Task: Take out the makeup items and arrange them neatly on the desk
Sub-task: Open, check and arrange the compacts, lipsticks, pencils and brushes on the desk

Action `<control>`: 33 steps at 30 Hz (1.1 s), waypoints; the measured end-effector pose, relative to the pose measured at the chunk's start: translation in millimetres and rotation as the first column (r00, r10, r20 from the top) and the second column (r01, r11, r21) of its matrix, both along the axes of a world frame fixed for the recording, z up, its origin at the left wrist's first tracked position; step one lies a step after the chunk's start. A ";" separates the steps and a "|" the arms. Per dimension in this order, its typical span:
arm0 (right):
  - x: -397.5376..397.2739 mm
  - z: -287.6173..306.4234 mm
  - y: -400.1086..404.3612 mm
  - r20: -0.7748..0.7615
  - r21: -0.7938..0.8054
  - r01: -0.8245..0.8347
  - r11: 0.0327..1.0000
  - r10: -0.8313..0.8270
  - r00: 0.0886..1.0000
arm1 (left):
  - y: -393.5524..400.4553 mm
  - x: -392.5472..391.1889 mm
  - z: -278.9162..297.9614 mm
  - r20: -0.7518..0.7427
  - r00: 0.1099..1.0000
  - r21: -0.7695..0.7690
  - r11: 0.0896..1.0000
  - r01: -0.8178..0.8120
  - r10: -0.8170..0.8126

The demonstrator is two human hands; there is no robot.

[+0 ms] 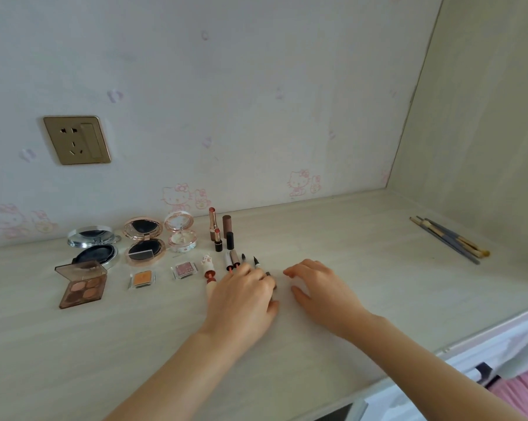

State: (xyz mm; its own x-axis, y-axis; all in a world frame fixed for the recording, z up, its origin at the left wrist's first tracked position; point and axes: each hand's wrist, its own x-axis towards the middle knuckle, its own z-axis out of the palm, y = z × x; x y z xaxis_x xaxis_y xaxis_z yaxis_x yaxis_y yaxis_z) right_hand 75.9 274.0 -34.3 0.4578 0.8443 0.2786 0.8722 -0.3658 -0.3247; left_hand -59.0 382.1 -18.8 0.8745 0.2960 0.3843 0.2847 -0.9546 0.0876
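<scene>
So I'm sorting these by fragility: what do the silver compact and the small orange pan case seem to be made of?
The silver compact looks like polished metal or chrome-coated plastic: its rim shines mirror-bright.

The orange pan case looks like clear hard plastic, since the desk shows through its edges; glass cannot be ruled out.

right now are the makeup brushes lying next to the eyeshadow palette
No, the makeup brushes lie far off at the desk's right end by the side wall, while the eyeshadow palette sits at the left end of the row.
</scene>
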 end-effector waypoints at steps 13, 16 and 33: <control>50.5 35.6 -93.1 0.118 -0.083 0.229 0.970 -0.218 0.969 | -41.7 73.1 16.5 0.004 0.985 0.051 0.984 0.170 -0.171; 72.2 38.2 -116.7 0.113 -0.094 0.275 0.957 -0.265 0.958 | -58.5 100.2 17.2 -0.011 0.979 0.046 0.978 0.202 -0.201; 226.8 37.0 -208.3 0.048 -0.203 0.583 0.786 -0.587 0.808 | -136.3 270.7 8.2 -0.167 0.938 -0.122 0.950 0.287 -0.305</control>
